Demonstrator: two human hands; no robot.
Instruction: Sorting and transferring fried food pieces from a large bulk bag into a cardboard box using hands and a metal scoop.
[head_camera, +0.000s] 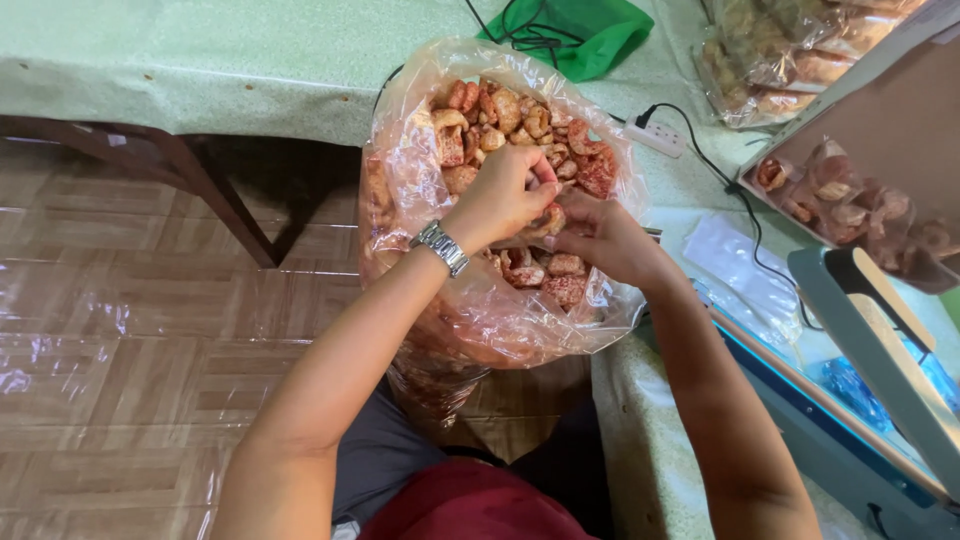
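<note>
Snack bag (480, 310), both hands (505, 195) seemingly inside rim.

Bright, even daylight — sharp, floor glare.

Only one view is given, so no part of the scene is shared with a second one. The camera is worn on the person's head and is pointed steeply down and a little forward. The lap is seen at 6 o'clock, right under the lens. Both arms are seen coming up from the bottom edge, and the left hand (500, 195) and right hand (600, 235) are met close by, near the middle. The big clear bag (480, 310) is seen from above. The table (200, 60) is seen farther off, from 10 to 12 o'clock.
</note>
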